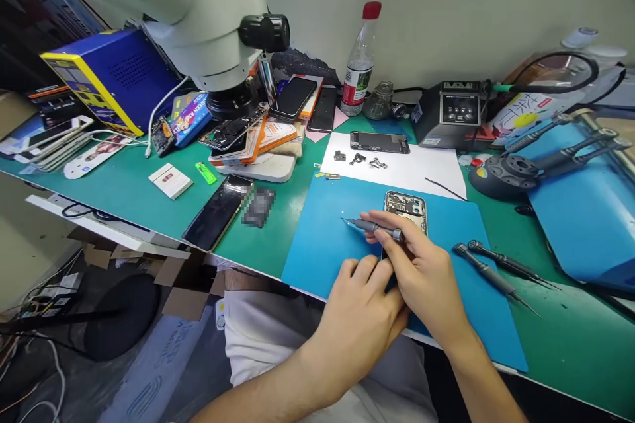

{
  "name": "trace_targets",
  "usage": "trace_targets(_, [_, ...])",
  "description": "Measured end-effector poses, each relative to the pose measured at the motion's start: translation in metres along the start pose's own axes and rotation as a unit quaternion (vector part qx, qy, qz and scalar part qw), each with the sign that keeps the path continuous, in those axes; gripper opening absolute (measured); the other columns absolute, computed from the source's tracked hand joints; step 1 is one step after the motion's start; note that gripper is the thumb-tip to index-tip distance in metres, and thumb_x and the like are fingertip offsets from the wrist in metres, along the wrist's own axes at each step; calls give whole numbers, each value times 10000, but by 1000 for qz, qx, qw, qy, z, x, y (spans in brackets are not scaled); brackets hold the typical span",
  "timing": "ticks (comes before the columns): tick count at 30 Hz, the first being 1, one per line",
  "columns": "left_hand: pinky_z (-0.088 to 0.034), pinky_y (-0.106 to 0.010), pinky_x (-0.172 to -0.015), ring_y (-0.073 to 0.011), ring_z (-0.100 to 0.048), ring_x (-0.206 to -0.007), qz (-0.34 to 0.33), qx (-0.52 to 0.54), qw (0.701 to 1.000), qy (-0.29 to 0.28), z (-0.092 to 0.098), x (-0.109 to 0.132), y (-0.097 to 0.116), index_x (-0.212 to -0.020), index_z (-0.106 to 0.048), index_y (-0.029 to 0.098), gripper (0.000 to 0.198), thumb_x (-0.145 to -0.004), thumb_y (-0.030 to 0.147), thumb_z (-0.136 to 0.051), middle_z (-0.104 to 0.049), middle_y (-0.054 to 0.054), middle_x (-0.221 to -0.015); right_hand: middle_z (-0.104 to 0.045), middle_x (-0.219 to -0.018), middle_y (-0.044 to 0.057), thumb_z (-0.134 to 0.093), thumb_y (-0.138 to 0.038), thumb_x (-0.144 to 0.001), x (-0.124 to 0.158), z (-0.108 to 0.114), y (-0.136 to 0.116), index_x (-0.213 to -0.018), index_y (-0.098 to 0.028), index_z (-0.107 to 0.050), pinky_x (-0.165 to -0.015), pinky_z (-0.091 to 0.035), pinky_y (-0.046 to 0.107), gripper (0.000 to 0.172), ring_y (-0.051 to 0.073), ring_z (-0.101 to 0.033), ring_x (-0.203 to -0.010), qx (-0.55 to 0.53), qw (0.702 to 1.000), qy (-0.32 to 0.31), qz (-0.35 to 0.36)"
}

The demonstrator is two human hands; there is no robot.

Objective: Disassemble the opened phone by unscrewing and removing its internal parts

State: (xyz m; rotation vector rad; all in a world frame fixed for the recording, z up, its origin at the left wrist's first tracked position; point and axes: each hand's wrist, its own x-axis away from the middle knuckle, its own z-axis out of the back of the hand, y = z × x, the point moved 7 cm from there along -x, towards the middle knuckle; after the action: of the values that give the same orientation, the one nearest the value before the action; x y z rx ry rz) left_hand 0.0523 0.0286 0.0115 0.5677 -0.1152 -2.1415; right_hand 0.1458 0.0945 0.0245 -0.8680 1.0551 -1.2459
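My right hand [421, 264] grips a grey precision screwdriver [372, 226] between thumb and fingers. The driver is tilted nearly flat, its thin tip pointing left above the blue mat [327, 225]. Beneath and behind that hand is an opened smartphone [407, 203], its inner parts exposed at the top end; the hands cover its lower end. My left hand [364, 307] is closed at the mat's front edge, against my right hand and near the phone's lower end. Whatever its curled fingers hold is hidden.
Two more screwdriver-like tools [489, 272] rest on the mat's right. White paper [426, 162] bears a detached phone screen [380, 142] and small parts [357, 158]. A microscope [213, 33] overhangs the left; a soldering station [449, 112] and bottle [356, 69] stand behind.
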Motion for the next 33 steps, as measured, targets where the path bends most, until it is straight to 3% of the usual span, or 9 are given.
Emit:
trace_targets(3, [-534, -393, -878, -249, -652, -1168, 1, 12, 1000, -4, 5, -2, -3, -1247, -726, 220, 208, -1151, 360, -605, -714, -59, -1284, -839, -1263, 83, -724, -462, -1040, -1, 5, -1, -1326, -274, -771, -943, -722, 439, 346, 239, -842, -1020, -29, 999, 22, -5])
trace_targets(6, [-552, -397, -923, -242, -667, -1213, -1, 85, 996, -30, 13, -4, -12, -1426, -686, 236, 300, -1154, 331, -601, -730, -38, -1374, -849, -1178, 66, -763, -444, -1018, 1, 25, 5, -1381, -283, -693, -807, -729, 388, 404, 203, -831, -860, -98, 989, 108, -7])
trace_targets(10, [-563, -337, -1023, -181, -726, -1160, 57, 295, 954, -4, 27, -9, -38, -1296, -803, 253, 245, -1158, 294, -604, -805, -15, -1253, -815, -973, 7, -777, -455, -1001, 5, 53, 19, -1329, -288, -655, -613, -653, 282, 388, 140, -721, -658, -196, 960, 201, -7])
trace_targets(12, [-578, -318, -1002, -178, -753, -1105, 128, 400, 907, 28, 30, -10, -55, -1241, -844, 249, 230, -1134, 312, -650, -831, -30, -1191, -788, -951, 5, -827, -423, -959, 8, 57, 25, -1328, -277, -674, -580, -618, 259, 425, 125, -677, -645, -223, 955, 196, -20])
trace_targets(14, [-607, -318, -920, -200, -776, -1054, 204, 508, 836, 29, 22, -12, -66, -1290, -847, 249, 262, -1086, 356, -723, -850, -57, -1175, -774, -957, 4, -887, -362, -902, 13, 55, 28, -1374, -281, -679, -570, -595, 244, 522, 121, -664, -663, -238, 953, 185, -31])
trace_targets(17, [-634, -314, -798, -238, -807, -989, 268, 655, 706, -15, 3, -16, -64, -1377, -820, 214, 456, -966, 408, -854, -870, -108, -1152, -776, -994, 22, -885, -324, -901, 23, 49, 29, -1488, -304, -629, -626, -616, 260, 640, 156, -722, -778, -248, 951, 180, -32])
trace_targets(19, [-649, -323, -785, -261, -822, -982, 277, 702, 655, -29, -3, -20, -60, -1322, -847, 185, 499, -890, 423, -921, -879, -126, -1109, -787, -1042, 50, -853, -327, -928, 28, 44, 31, -1541, -303, -585, -701, -653, 310, 669, 198, -765, -876, -250, 952, 177, -32])
trace_targets(23, [-656, -319, -804, -229, -824, -909, 292, 710, 641, -21, -5, -21, -62, -1153, -900, 184, 373, -864, 416, -945, -889, -108, -1039, -790, -1075, 67, -825, -336, -942, 33, 41, 35, -1552, -302, -556, -763, -674, 356, 668, 222, -778, -924, -251, 952, 170, -37])
trace_targets(33, [-661, -254, -782, -177, -822, -844, 306, 702, 643, -2, -8, -20, -66, -1046, -917, 210, 183, -914, 337, -925, -893, -65, -956, -793, -1133, 66, -771, -331, -987, 35, 39, 32, -1570, -322, -508, -866, -681, 342, 640, 200, -771, -996, -249, 955, 152, -44])
